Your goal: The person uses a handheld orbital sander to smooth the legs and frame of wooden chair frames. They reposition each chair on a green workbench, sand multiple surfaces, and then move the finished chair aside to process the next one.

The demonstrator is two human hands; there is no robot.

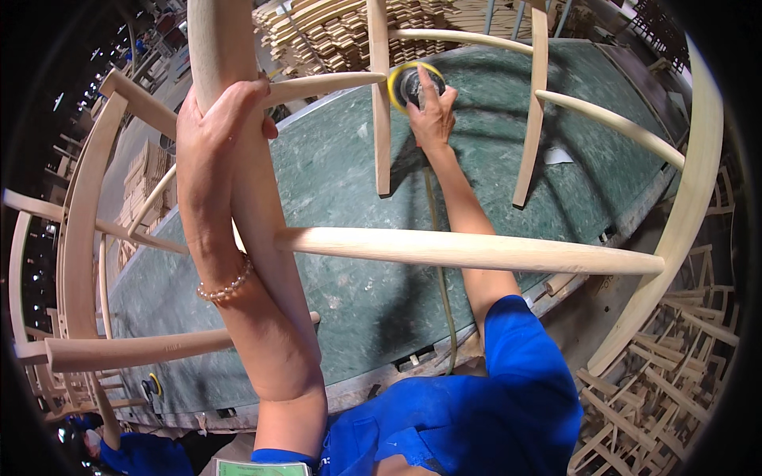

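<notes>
A pale wooden chair frame stands over the green work surface (341, 305), its thick near post (266, 186) rising on the left. My left hand (216, 131) is closed round that post, fingers wrapped to its far side; a beaded bracelet circles the wrist. Farther off, my right hand (434, 119) grips a round sander (410, 86) with a yellow-rimmed pad. The sander sits beside an upright leg (381, 119) of the frame; whether the pad touches it I cannot tell. A long rung (476, 249) crosses in front of my right forearm.
A hose (441, 293) runs down across the surface from near my right hand. More chair frames (87, 206) stand at left, above a co-worker's blue sleeve (147, 456) and another sander (152, 386). Stacked wooden parts (325, 40) lie beyond; chair frames (659, 389) crowd the lower right.
</notes>
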